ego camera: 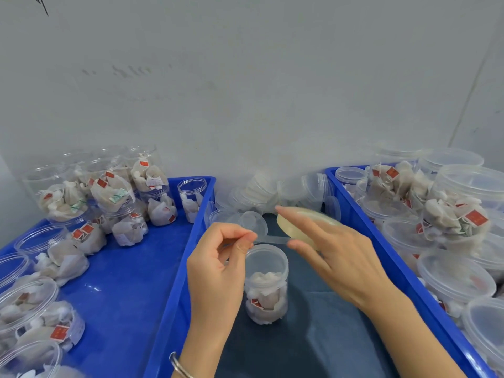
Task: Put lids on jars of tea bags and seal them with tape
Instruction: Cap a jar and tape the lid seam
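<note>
- Left hand (pixel 218 266): thumb and forefinger pinch the free end of a clear tape strip (pixel 270 239), drawn taut toward 3 o'clock.
- Right hand (pixel 335 249): fingers wrapped round the tape roll (pixel 305 223), held tilted.
- Lidded jar of tea bags (pixel 266 285) stands directly under the strip, at 6 o'clock from it, on the dark mat (pixel 313 323) between two blue trays (pixel 177 268).
- Loose lids (pixel 253 222) heaped at 12 o'clock from the jar.
- Risks, as I judge: the thin strip may twist or stick to fingertips; landing off the lid seam would leave the seal weak; pressing one-sided could tip the light jar.
</note>
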Tool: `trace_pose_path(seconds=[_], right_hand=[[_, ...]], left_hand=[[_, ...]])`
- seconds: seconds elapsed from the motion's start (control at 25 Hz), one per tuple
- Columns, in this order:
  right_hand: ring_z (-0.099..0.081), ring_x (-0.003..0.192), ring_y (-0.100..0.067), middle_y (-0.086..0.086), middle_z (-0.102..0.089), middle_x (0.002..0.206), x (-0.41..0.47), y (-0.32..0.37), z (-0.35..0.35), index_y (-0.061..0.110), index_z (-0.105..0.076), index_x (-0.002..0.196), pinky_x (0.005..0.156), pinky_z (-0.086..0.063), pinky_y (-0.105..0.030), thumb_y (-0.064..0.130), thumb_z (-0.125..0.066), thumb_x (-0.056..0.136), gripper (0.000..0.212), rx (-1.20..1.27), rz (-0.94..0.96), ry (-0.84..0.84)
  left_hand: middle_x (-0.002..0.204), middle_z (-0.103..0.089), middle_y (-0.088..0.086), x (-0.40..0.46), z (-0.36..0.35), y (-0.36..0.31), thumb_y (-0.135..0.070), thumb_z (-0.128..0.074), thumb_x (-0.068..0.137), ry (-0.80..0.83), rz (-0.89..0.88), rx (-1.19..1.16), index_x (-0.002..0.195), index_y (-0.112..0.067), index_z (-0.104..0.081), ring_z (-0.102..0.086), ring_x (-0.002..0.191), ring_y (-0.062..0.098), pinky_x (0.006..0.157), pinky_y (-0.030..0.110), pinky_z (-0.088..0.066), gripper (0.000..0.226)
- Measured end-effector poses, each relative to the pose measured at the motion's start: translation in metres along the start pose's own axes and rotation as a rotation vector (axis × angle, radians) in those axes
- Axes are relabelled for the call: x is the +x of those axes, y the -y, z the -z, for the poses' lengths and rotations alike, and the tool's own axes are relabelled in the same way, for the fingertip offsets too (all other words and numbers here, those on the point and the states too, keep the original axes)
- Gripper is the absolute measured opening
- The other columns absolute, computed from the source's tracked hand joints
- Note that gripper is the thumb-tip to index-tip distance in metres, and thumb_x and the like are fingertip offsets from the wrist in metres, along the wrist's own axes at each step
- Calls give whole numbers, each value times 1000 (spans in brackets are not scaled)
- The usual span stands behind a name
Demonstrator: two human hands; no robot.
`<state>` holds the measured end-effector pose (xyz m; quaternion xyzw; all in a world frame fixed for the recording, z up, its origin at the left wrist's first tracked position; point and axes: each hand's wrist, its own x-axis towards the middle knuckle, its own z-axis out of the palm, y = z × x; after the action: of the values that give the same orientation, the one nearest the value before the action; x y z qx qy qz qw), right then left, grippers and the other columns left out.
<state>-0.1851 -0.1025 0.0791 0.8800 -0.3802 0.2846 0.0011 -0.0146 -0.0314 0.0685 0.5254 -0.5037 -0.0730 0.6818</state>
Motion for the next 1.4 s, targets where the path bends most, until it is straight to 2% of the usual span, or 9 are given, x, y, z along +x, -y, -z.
trace_pose_path(seconds=[0.08,0.2,0.32,0.4,0.56,1.08,1.24,1.32,1.4], right_hand=[[-48,70,-11,11,-46,74,-16,-2,4,56,-19,144,68,-43,-30,58,-14,97,47,-100,48,-5],[-46,63,-14,11,-35,69,-41,-4,1,46,-34,143,68,-42,-31,45,-29,96,48,-218,44,-42],[-45,60,-13,12,-34,67,-57,-3,-11,45,-36,143,66,-46,-31,43,-32,94,49,-248,46,-14],[-45,58,-12,12,-35,65,-61,-3,-19,45,-36,143,64,-46,-30,45,-31,95,48,-278,37,8],[-44,52,-15,9,-39,60,-55,-10,-34,41,-42,141,55,-44,-30,47,-29,95,48,-339,67,10],[-44,50,-16,7,-41,59,-40,-27,-51,38,-52,134,52,-43,-31,45,-29,95,46,-355,103,-17],[-46,50,-15,8,-41,59,-35,-26,-53,38,-63,124,53,-42,-30,45,-30,94,45,-357,110,-16],[-47,51,-15,8,-42,59,-31,-26,-53,39,-66,118,53,-43,-30,45,-31,93,43,-348,109,-18],[-48,50,-16,8,-43,59,-27,-25,-53,39,-68,113,53,-43,-31,45,-33,92,41,-348,105,-12]], left_hand=[[75,-68,-7,-11,10,8,-4,-67,84,-24,62,-19,74,-20,-65,-64,74,3,68,6,-45,19],[75,-69,2,-38,18,28,-1,-65,85,-83,239,-120,73,-17,-65,-65,69,10,67,10,-48,20],[82,-69,6,-62,15,48,1,-64,85,-103,335,-174,72,-10,-63,-65,72,18,67,12,-49,17],[93,-69,2,-70,13,59,2,-61,85,-67,316,-191,73,-5,-60,-65,88,19,75,13,-49,15],[115,-69,-6,-73,14,77,-10,-61,83,-8,339,-259,75,0,-58,-61,113,5,87,11,-46,13],[121,-68,-7,-62,8,103,-24,-64,81,44,340,-315,75,-10,-62,-59,117,6,88,12,-47,16],[118,-69,-8,-53,4,112,-11,-63,85,76,337,-295,81,-7,-59,-60,116,8,87,14,-48,8],[115,-70,-4,-47,3,116,-1,-64,85,74,327,-318,87,-10,-51,-63,113,12,85,18,-50,15],[110,-71,-1,-40,4,120,3,-67,82,83,334,-330,95,-17,-54,-65,108,14,83,19,-52,27]])
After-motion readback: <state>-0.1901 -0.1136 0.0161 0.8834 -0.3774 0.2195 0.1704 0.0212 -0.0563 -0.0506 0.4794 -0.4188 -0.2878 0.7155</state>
